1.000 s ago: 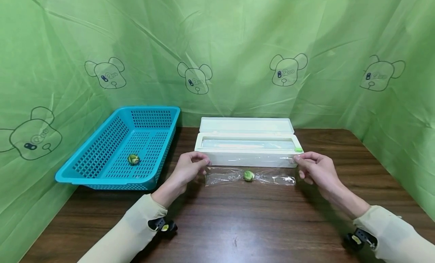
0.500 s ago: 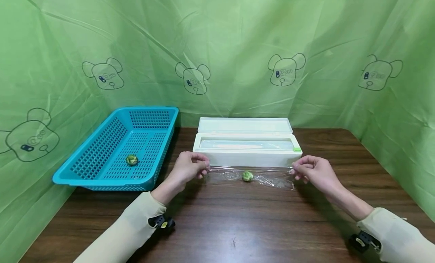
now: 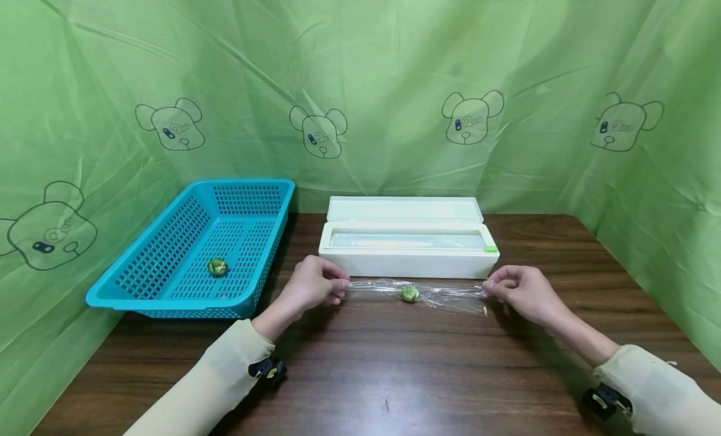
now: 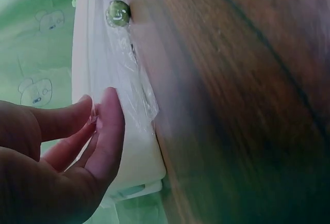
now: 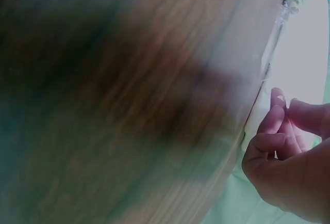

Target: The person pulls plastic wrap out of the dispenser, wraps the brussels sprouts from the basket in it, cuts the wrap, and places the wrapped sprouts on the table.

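A strip of clear plastic wrap (image 3: 445, 294) stretches between my two hands just in front of the white wrap dispenser box (image 3: 411, 264). My left hand (image 3: 313, 284) pinches its left end between thumb and fingers. At the other end my right hand (image 3: 524, 292) pinches the film the same way. A small green Brussels sprout (image 3: 409, 293) lies at the middle of the strip, with film around it; the left wrist view also has the sprout (image 4: 118, 14), glossy under the film. How fully the film covers it I cannot tell.
The dispenser's lid (image 3: 404, 209) stands raised at the back, and a green slider (image 3: 490, 249) sits at its right end. On the left, a blue basket (image 3: 101, 292) holds another sprout (image 3: 217, 267). Green curtains (image 3: 383, 60) enclose the dark wooden table (image 3: 360, 373).
Both hands have come slightly toward me and lower, bringing the film's far edge down from the dispenser's front. The strip is now narrower and more bunched around the sprout.
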{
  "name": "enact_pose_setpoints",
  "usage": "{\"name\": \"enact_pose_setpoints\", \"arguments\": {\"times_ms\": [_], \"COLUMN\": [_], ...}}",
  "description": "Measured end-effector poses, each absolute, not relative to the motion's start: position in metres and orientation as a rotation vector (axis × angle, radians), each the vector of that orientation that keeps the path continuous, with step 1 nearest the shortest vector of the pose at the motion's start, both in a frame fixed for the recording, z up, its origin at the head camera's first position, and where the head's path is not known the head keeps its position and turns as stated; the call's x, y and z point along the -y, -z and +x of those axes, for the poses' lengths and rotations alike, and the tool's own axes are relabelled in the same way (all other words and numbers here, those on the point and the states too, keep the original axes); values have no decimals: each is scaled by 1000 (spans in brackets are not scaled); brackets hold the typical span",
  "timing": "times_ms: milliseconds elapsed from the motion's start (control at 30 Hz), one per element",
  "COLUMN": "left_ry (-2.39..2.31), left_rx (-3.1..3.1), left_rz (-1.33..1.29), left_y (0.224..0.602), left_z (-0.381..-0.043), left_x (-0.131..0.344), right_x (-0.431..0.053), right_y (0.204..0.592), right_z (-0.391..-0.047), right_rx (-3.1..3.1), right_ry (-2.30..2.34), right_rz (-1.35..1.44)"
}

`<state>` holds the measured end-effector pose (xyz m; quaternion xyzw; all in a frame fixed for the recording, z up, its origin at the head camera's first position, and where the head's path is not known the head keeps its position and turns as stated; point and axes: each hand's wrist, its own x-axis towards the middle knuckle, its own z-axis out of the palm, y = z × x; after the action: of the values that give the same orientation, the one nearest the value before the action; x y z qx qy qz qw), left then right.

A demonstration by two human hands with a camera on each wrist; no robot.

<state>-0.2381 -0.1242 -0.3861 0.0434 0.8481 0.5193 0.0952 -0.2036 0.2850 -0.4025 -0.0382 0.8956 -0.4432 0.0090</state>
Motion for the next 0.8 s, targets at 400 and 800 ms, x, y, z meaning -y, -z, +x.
{"name": "enact_pose_setpoints", "arguments": {"times_ms": [400, 800], "left_ry": [-1129, -1157], "left_rx": [-2781, -2780], "left_rz": [293, 263], "left_y": [391, 388], "left_z": [-241, -243], "left_x": [123, 123], "right_x": [-280, -284], "right_y": [404, 389], "right_z": [-204, -202], "right_rx": [-3010, -3069], "right_ry": [1005, 877], "right_rz": [-300, -329]}}
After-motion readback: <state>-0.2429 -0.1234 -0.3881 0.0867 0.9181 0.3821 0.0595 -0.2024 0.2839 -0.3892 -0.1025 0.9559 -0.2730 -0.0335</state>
